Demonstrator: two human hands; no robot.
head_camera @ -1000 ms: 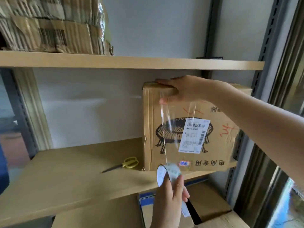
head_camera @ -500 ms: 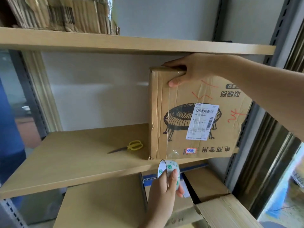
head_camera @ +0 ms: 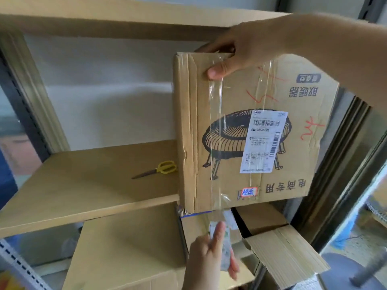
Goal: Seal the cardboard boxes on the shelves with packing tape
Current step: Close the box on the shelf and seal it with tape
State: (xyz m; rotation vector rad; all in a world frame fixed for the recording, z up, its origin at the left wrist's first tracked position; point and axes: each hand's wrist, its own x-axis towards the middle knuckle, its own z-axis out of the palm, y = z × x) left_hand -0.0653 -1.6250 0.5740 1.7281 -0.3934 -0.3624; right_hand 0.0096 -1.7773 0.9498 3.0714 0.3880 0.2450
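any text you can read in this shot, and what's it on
"取暖器", upside down, on the cardboard box
"电商专用", upside down, near the box's lower edge
"040-637-60-503" (uncertain), on the white shipping label
Label's fine print, the dark badge, red scrawls and small sticker: unreadable

Tan wooden middle shelf point(head_camera: 88, 185) running from the left edge toward the right upright, front lip tilted in the wide-angle view. On it, yellow-handled scissors point(head_camera: 156, 170), lying flat, blades shut and pointing left, just beside the left face of a cardboard box point(head_camera: 230, 185). Box standing upright at the shelf's right end, its front lower edge projecting past the lip. Above, another tan shelf point(head_camera: 125, 15), only its underside and front edge in view. Below the middle shelf, more cardboard boxes point(head_camera: 129, 243), one with its flaps open; their support hidden, possibly a lower shelf or the floor.
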